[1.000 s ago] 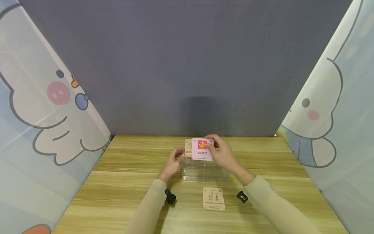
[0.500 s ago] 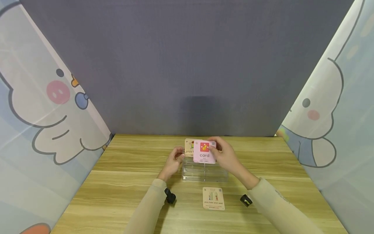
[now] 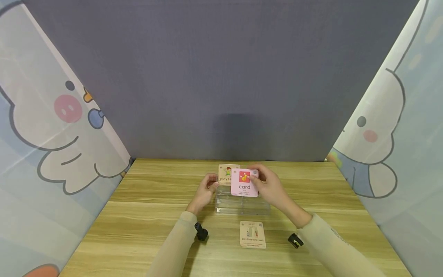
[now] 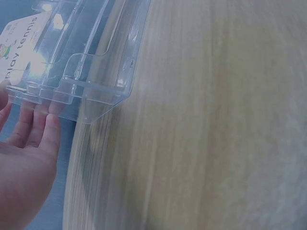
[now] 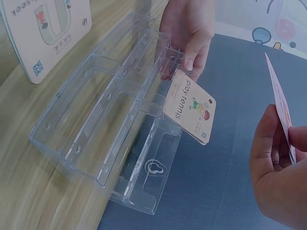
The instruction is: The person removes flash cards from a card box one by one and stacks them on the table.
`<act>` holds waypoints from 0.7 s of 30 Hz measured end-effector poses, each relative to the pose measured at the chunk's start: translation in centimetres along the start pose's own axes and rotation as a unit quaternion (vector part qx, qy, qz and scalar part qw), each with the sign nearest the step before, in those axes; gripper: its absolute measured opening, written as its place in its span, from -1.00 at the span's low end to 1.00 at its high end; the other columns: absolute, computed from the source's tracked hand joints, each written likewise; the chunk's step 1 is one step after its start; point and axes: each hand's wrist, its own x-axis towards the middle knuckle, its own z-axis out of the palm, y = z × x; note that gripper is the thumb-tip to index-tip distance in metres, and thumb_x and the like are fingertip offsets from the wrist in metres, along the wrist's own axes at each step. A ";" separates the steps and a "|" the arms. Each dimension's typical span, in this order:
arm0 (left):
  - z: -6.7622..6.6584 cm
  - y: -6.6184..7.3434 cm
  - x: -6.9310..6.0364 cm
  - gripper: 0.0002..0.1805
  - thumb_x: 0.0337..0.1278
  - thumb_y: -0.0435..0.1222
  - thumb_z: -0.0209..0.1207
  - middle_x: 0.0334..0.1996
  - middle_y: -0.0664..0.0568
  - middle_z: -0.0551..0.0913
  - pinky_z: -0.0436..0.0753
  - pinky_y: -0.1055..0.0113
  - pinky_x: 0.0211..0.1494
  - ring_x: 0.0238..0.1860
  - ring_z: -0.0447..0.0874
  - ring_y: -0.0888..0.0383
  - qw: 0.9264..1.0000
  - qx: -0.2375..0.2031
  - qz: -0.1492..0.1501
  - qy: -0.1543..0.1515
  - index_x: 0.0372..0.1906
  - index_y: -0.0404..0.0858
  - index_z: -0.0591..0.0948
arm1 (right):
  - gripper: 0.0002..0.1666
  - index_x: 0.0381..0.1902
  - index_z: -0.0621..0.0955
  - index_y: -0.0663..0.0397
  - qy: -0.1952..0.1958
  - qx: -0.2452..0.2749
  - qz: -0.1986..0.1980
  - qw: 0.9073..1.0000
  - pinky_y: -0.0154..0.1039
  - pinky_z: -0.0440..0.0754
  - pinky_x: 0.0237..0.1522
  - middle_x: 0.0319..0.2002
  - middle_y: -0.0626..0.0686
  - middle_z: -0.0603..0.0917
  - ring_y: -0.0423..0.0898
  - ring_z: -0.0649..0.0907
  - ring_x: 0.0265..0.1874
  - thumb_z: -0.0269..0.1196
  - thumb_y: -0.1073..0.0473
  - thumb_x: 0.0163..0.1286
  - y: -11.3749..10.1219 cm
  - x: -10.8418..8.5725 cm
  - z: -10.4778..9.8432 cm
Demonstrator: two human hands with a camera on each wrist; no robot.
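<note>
A clear tiered rack [image 3: 228,206] stands on the table, and a cream "play tennis" card [image 5: 189,108] sits in its rearmost left compartment. The left hand [image 3: 204,194] holds the rack's left end, its thumb near the card and its fingers at the rack's side, as the left wrist view shows [image 4: 29,167]. The right hand [image 3: 273,190] pinches a pink "card" card [image 3: 244,188] between thumb and fingers, above the rack's middle. In the right wrist view this pink card [image 5: 278,98] appears nearly edge-on, apart from the rack.
A "play hide-and-seek" card [image 3: 252,240] lies on the wooden table [image 3: 138,231] in front of the rack. Black devices are at both wrists, one by the left sleeve [image 3: 201,232] and one by the right [image 3: 295,241]. A grey panel [image 3: 228,77] rises behind the table.
The right hand has moved the pink card a little right and toward the person, uncovering more of the "play tennis" card. The left hand has stayed at the rack's left end.
</note>
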 end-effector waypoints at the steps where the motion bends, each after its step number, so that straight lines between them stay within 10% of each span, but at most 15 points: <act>1: 0.0 0.0 0.0 -0.67 0.48 -0.41 0.08 0.13 -0.20 0.52 0.56 0.28 0.06 0.13 0.49 -0.07 1.000 -0.002 -0.002 -0.001 0.25 -0.35 0.45 | -0.63 0.21 0.56 0.29 -0.001 0.001 -0.001 1.000 -0.31 0.63 -0.37 -0.04 0.21 0.65 0.02 0.61 -0.24 0.21 0.40 0.47 0.0 -0.1 0.0; 21: -0.1 0.2 -0.1 -0.68 0.49 -0.41 0.08 0.12 -0.20 0.52 0.55 0.21 0.09 0.14 0.49 -0.08 1.000 -0.002 0.001 -0.004 0.25 -0.34 0.45 | -0.65 0.17 0.58 0.24 -0.001 0.004 0.003 1.000 -0.30 0.62 -0.41 -0.10 0.18 0.64 0.01 0.61 -0.29 0.23 0.40 0.45 0.1 -1.2 -0.3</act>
